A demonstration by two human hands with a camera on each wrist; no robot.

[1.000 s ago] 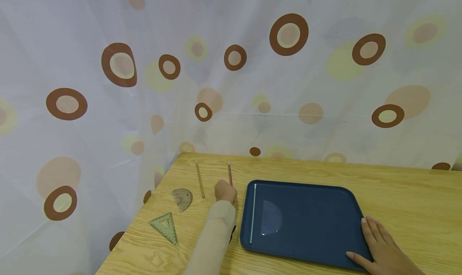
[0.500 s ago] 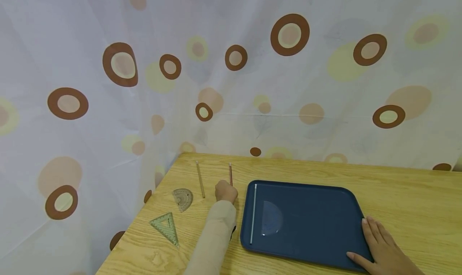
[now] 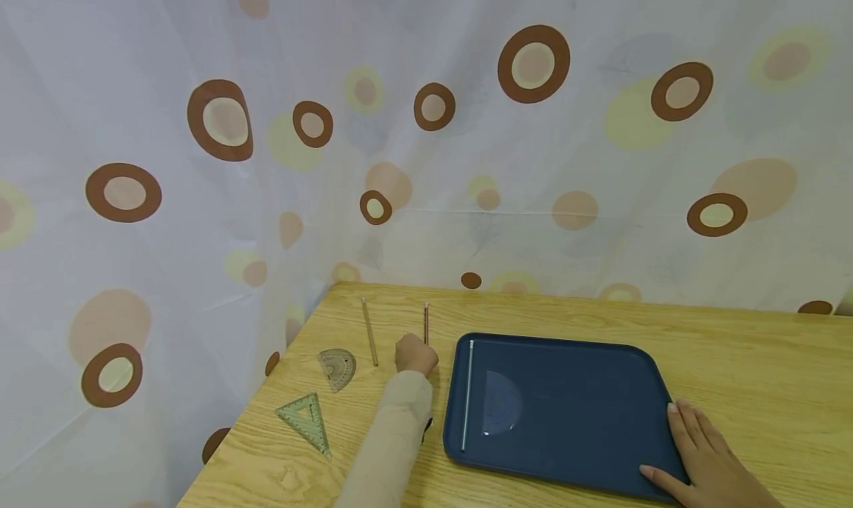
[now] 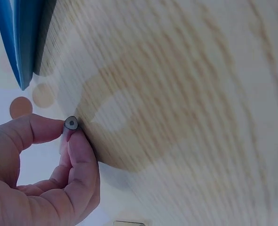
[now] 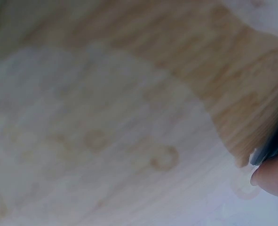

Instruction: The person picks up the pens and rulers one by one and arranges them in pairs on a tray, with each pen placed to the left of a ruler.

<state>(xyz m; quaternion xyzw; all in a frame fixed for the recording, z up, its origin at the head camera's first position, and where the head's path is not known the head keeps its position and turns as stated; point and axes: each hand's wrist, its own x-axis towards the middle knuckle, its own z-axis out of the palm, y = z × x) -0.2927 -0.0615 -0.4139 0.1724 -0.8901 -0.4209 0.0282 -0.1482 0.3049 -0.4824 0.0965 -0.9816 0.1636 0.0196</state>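
My left hand point(image 3: 416, 355) pinches a reddish pencil point(image 3: 426, 323) between thumb and fingers, left of the blue tray point(image 3: 586, 419). In the left wrist view the blunt end of the pencil point(image 4: 71, 123) shows between the fingertips; the rest is largely hidden by the hand. My right hand point(image 3: 709, 456) rests on the tray's right edge with straight fingers along the rim and the thumb over the front corner. On the tray lie a pale thin pencil point(image 3: 468, 395) and a clear protractor point(image 3: 501, 404). Only a fingertip point(image 5: 273, 178) and dark tray edge point(image 5: 275, 141) show in the right wrist view.
Left of my left arm, a tan pencil point(image 3: 369, 332), a smoky protractor point(image 3: 338, 368) and a green set square point(image 3: 306, 421) lie on the wooden table point(image 3: 753, 352). A patterned curtain point(image 3: 466, 160) hangs behind and left of the table.
The red pencil's far end has tipped slightly to the right and toward me in the left hand's pinch. The right hand and the tray look unmoved.
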